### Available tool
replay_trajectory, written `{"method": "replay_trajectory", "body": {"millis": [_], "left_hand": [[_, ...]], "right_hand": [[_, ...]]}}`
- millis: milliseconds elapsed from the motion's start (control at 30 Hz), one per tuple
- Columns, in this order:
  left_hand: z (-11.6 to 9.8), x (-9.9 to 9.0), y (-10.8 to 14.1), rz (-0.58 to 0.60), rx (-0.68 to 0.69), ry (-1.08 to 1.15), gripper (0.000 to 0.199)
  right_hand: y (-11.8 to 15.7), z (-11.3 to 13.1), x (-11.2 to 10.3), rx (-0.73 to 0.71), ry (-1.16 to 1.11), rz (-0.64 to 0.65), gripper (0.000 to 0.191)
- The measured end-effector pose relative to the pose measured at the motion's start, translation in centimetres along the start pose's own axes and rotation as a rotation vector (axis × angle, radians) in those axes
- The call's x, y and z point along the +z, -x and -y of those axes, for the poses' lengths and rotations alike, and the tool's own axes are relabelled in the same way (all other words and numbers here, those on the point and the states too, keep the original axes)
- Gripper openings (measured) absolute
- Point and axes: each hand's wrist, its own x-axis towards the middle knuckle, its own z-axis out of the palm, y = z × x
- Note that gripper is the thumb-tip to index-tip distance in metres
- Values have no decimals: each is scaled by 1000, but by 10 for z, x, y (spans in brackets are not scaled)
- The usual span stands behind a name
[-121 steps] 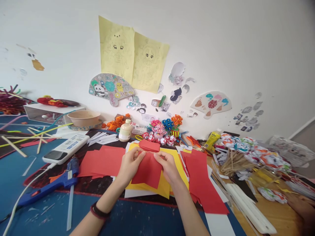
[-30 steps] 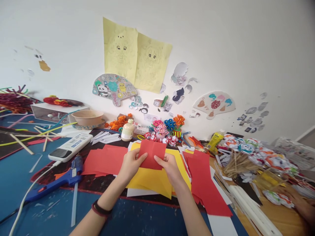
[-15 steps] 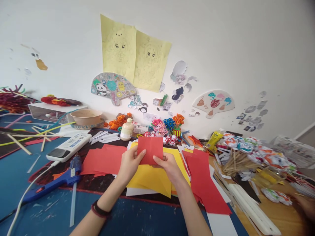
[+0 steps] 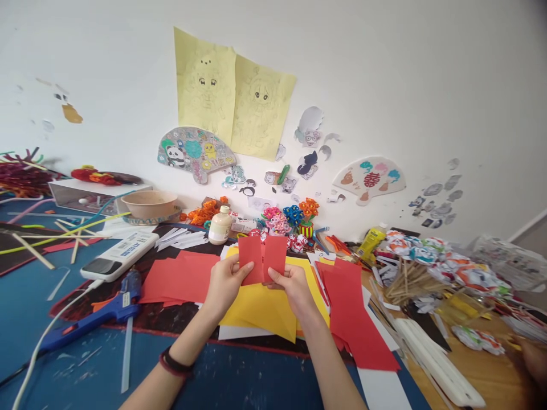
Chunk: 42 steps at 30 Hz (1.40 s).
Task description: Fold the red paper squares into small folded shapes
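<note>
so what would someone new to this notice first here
Probably the bright red paper in the centre, held up between the left hand and right hand, with a gap showing down its middle. Next, perhaps, the two big yellow drawings side by side on the white wall above. The blue glue gun also stands out, lying to the left of the hands.

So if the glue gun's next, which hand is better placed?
Probably the left hand: the glue gun lies on that side, and the right hand is farther off. Both pinch red paper, so left should let go first.
</note>
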Motion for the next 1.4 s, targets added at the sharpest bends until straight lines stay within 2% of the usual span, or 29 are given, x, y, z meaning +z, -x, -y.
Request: {"method": "replay_trajectory", "body": {"millis": [133,233,300,367,467,600,833,900,1000,1067,1167,1333,1400], "left_hand": [[-1,-8,-3,-35,-46,79,39],[-6,-17,-6,-72,-101,248,49],[-9,-18,-7,-54,-114,355,51],[-11,-15,-6,-9,-93,359,46],[-6,-8,-4,47,-24,102,36],[3,-4,-4,-7,76,-296,40],[-1,1,-1,24,144,-551,36],[-2,1,1,27,180,-597,35],[-3,0,1,21,218,-635,34],[-5,-2,1,33,246,-628,34],[-5,-1,1,74,280,-620,32],[2,0,0,197,258,-732,28],[4,-1,0,202,261,-747,28]], "right_hand": [[-4,-2,-11,3,-36,-102,37],[-7,-2,-23,-9,-56,-199,37],[-8,-1,-25,-10,-54,-190,38],[-6,0,-21,10,-29,-115,40],[-2,1,-9,31,40,33,41],[2,-1,0,-16,130,161,41],[0,-12,-1,-41,322,285,42],[0,-13,1,-97,416,274,42],[-1,-12,2,-267,617,163,40],[-2,-12,2,-329,708,104,40],[-4,-15,-1,-313,750,75,36],[-5,-26,-7,-239,851,69,25],[-6,-27,-8,-233,870,62,24]]}}
